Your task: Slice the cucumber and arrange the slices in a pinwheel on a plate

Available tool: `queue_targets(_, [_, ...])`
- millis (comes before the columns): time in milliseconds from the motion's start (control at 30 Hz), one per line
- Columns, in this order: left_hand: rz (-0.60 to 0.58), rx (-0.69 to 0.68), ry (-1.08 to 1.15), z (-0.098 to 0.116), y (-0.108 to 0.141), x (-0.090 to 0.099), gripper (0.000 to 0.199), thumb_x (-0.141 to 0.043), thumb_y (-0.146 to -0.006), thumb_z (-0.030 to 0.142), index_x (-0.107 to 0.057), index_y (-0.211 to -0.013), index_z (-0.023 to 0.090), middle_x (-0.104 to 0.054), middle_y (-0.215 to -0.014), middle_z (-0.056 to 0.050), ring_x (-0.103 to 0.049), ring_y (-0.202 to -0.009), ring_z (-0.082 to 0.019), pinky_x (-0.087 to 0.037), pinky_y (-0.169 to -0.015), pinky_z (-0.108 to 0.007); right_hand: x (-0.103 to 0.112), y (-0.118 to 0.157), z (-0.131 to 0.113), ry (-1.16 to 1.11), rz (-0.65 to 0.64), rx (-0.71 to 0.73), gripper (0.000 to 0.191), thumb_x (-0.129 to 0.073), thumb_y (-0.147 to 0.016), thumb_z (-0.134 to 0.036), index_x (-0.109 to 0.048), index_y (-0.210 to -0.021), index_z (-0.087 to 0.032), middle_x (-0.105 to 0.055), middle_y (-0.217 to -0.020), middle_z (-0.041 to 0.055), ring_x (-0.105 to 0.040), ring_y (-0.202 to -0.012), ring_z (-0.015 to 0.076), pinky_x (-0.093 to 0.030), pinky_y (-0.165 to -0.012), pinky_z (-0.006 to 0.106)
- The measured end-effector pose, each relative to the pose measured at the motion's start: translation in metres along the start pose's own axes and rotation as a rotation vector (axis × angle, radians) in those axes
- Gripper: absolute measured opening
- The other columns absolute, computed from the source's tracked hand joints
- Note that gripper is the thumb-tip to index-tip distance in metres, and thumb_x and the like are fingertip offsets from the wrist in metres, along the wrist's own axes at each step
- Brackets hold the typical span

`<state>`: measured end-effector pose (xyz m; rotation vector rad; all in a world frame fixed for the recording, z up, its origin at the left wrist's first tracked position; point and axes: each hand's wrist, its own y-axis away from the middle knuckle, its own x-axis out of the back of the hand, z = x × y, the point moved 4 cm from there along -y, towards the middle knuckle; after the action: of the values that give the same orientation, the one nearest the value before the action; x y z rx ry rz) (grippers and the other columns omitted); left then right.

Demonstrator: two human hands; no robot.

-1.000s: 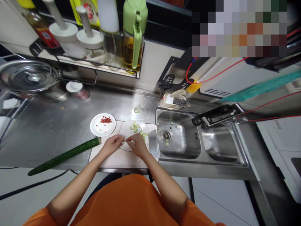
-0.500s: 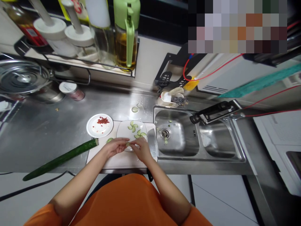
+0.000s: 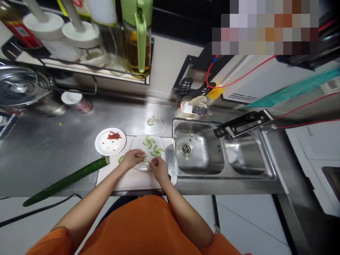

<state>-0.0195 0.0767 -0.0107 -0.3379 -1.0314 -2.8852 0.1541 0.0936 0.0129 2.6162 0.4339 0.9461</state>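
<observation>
Over the near part of a clear-edged plate (image 3: 135, 141), my left hand (image 3: 132, 158) pinches a thin cucumber slice (image 3: 145, 159) at its fingertips. My right hand (image 3: 160, 168) is closed just to the right, with a small pale slice showing at its fingertips. Farther up the plate lie curved green slices in two pinwheel shapes, one at the top (image 3: 149, 141) and one at the right (image 3: 157, 151). The plate rests on a white cutting board (image 3: 119, 182). More cucumber slices (image 3: 121, 159) are partly hidden behind my left wrist.
A long cut cucumber (image 3: 66, 181) lies left of the board. Behind it sits a white plate (image 3: 98, 145) with red bits. A knife blade (image 3: 171, 161) lies on the board's right side, beside a double sink (image 3: 202, 148). Bottles stand on a rack (image 3: 87, 69).
My hands have moved apart from fingertips touching, each with a small slice at its fingers. The left hand shifted slightly forward. The whole view shifted a little.
</observation>
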Motion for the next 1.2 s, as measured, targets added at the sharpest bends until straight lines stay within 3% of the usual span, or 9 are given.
queue_targets(200, [0.094, -0.111, -0.242, 0.011, 0.006, -0.002, 0.018, -0.062, -0.067, 0.017, -0.069, -0.084, 0.021, -0.072, -0.081, 0.000, -0.065, -0.077, -0.015, -0.049, -0.075, -0.026, -0.008, 0.005, -0.005, 0.151, -0.012, -0.045, 0.007, -0.057, -0.075, -0.015, -0.061, -0.073, -0.021, -0.060, -0.059, -0.0029, -0.055, -0.058, 0.0136, -0.032, -0.056, 0.023])
queue_targets(667, [0.112, -0.207, -0.508, 0.024, 0.010, -0.008, 0.013, -0.054, -0.069, 0.013, -0.063, -0.074, 0.020, -0.065, -0.069, 0.001, -0.055, -0.065, -0.014, -0.037, -0.062, -0.025, -0.018, 0.006, -0.019, 0.524, -0.102, 0.056, 0.016, -0.048, -0.086, -0.014, -0.063, -0.085, -0.020, -0.069, -0.079, 0.0082, -0.062, -0.075, 0.0212, -0.033, -0.062, 0.028])
queue_targets(867, [0.104, -0.264, -0.605, 0.025, 0.012, -0.013, 0.012, -0.052, -0.072, 0.014, -0.063, -0.076, 0.019, -0.063, -0.073, -0.002, -0.054, -0.069, -0.016, -0.037, -0.065, -0.027, -0.019, 0.006, -0.022, 0.621, -0.160, 0.067, 0.011, -0.052, -0.086, -0.018, -0.063, -0.089, -0.018, -0.067, -0.084, 0.0108, -0.059, -0.085, 0.0245, -0.035, -0.066, 0.030])
queue_targets(1033, [0.145, -0.357, -0.639, 0.015, 0.012, -0.010, 0.016, -0.052, -0.076, 0.017, -0.066, -0.083, 0.019, -0.063, -0.082, -0.005, -0.057, -0.079, -0.018, -0.042, -0.073, -0.029, -0.011, 0.012, -0.018, 0.604, -0.123, 0.215, 0.013, -0.052, -0.089, -0.019, -0.064, -0.087, -0.018, -0.065, -0.086, 0.0102, -0.053, -0.090, 0.0245, -0.036, -0.072, 0.032])
queue_targets(1200, [0.099, -0.560, -0.650, 0.004, 0.019, -0.009, 0.018, -0.052, -0.083, 0.021, -0.069, -0.086, 0.020, -0.065, -0.091, -0.008, -0.056, -0.089, -0.020, -0.044, -0.083, -0.033, -0.006, 0.028, -0.013, 0.553, -0.129, 0.438, 0.017, -0.052, -0.089, -0.017, -0.067, -0.096, -0.021, -0.065, -0.101, 0.0078, -0.045, -0.098, 0.0239, -0.036, -0.082, 0.034])
